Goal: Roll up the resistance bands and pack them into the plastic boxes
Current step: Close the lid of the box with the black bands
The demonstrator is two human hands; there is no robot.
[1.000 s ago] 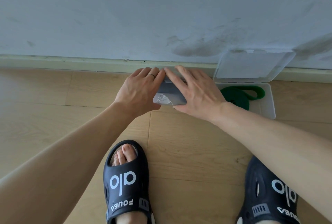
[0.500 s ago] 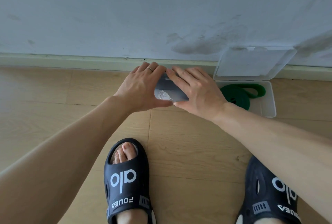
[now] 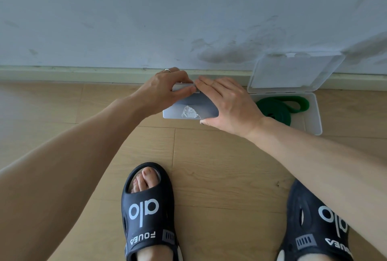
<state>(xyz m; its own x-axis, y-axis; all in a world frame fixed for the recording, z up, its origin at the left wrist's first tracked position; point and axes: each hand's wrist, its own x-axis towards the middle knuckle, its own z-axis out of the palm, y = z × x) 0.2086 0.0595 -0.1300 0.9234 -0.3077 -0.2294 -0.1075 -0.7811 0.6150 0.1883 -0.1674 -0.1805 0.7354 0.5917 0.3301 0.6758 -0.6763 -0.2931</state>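
Closed translucent box (image 3: 189, 108) on floor; beside it, open box (image 3: 314, 114) with coiled green band (image 3: 276, 107)

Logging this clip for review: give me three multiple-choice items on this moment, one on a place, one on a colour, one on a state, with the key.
1. Where does the open box sit?
A. on the floor by the wall, right of the hands
B. between the sandals
C. on a shelf

2. What colour is the band in that box?
A. red
B. green
C. yellow

3. How is the box under the hands?
A. lid standing upright
B. lid removed
C. lid down

Key: 1 A, it stands against the baseboard beyond the right hand. 2 B, the coiled band is green. 3 C, its lid lies flat while the left hand pinches the far edge.
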